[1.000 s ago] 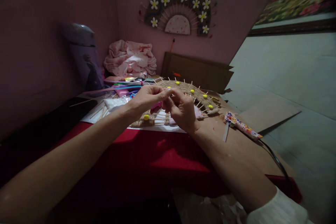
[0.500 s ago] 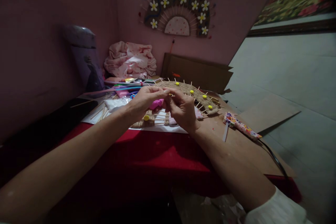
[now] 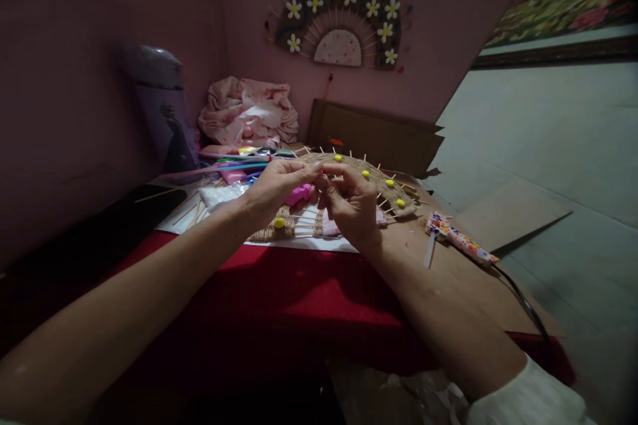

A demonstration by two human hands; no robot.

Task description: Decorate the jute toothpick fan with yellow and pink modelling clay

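Note:
My left hand [image 3: 276,187] and my right hand [image 3: 349,204] meet fingertip to fingertip above a half-round woven twine fan [image 3: 371,180]. Thin wooden sticks stand out of the fan's rim, and several carry small yellow beads [image 3: 278,222]. Both hands are closed in a pinch. A pink lump [image 3: 298,194] sits under my left fingers; what the pinched fingertips hold is too small to make out. The fan lies on white paper [image 3: 299,243] over a red cloth [image 3: 279,292].
A patterned glue gun [image 3: 459,238] with a black cord lies right of the fan on brown cardboard [image 3: 448,279]. Coloured strips, a pink cloth bundle [image 3: 246,113] and a purple jug [image 3: 162,109] stand behind. A finished flower fan [image 3: 340,13] hangs on the wall.
My right hand has shifted slightly right and down, fingers curling more. The pink lump under my left fingers shows more. The camera tilted a little.

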